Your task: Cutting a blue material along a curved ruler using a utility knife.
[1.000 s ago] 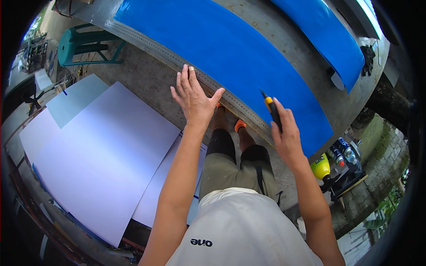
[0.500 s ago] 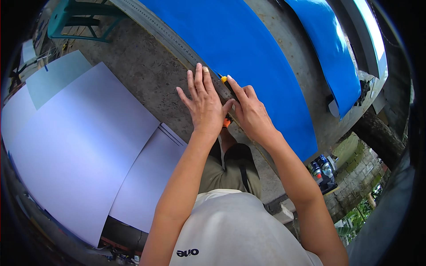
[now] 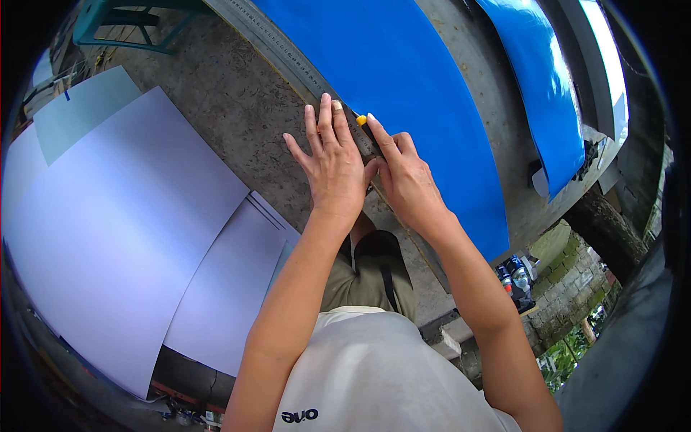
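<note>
My left hand lies flat with its fingers spread, pressing on a long metal ruler. The ruler runs along the near left edge of a large blue sheet on the worktable. In my right hand is a utility knife with a black body and a yellow part near its tip. Its tip points away from me, beside the ruler's edge at the blue sheet. The two thumbs nearly meet over the ruler. Most of the knife's handle is hidden under my right hand.
Large white sheets are stacked at the left, below a green plastic stool. A second, curling blue sheet lies on the table's far right. Cans stand in a black holder at the lower right, near a dark log.
The whole view has shifted slightly, with the stool and white sheets higher and further left. Both hands keep their grip and pose, and the knife stays beside the ruler.
</note>
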Action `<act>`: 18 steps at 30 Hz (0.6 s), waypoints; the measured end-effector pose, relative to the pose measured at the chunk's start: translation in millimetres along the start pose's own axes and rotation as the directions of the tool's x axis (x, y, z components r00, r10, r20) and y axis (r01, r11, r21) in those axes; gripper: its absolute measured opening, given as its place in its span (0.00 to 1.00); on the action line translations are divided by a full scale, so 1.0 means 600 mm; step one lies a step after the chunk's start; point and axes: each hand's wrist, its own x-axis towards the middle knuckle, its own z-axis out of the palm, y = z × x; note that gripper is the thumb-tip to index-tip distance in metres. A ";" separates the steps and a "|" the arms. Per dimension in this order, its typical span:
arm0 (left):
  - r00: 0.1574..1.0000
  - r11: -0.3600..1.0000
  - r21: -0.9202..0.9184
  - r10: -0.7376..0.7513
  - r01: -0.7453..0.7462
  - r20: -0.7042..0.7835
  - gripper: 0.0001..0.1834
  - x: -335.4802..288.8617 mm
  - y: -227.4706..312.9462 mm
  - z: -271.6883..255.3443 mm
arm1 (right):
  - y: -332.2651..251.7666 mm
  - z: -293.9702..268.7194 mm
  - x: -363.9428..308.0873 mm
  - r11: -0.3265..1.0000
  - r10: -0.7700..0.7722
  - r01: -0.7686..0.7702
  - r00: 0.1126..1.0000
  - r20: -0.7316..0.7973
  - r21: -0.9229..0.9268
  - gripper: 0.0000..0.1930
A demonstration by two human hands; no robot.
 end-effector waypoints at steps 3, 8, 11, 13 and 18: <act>1.000 1.000 0.011 0.002 -0.002 -0.003 0.63 0.000 0.000 0.000 | -0.002 -0.002 0.002 1.000 -0.003 0.003 1.000 0.009 -0.010 0.38; 1.000 1.000 0.015 0.005 -0.005 -0.008 0.64 0.000 -0.003 0.004 | -0.009 -0.005 0.005 1.000 -0.013 0.013 1.000 0.022 -0.023 0.38; 1.000 1.000 0.020 0.009 -0.009 -0.011 0.64 0.001 -0.002 0.004 | -0.009 -0.003 0.004 0.998 -0.019 0.019 1.000 0.012 -0.052 0.38; 1.000 1.000 0.017 0.007 -0.007 -0.009 0.64 0.002 -0.002 0.004 | -0.011 -0.004 0.004 0.998 -0.015 0.016 1.000 0.014 -0.053 0.39; 1.000 1.000 0.028 0.008 -0.007 -0.025 0.64 0.001 -0.003 0.006 | -0.008 -0.001 0.002 0.998 -0.016 0.017 1.000 0.013 -0.057 0.39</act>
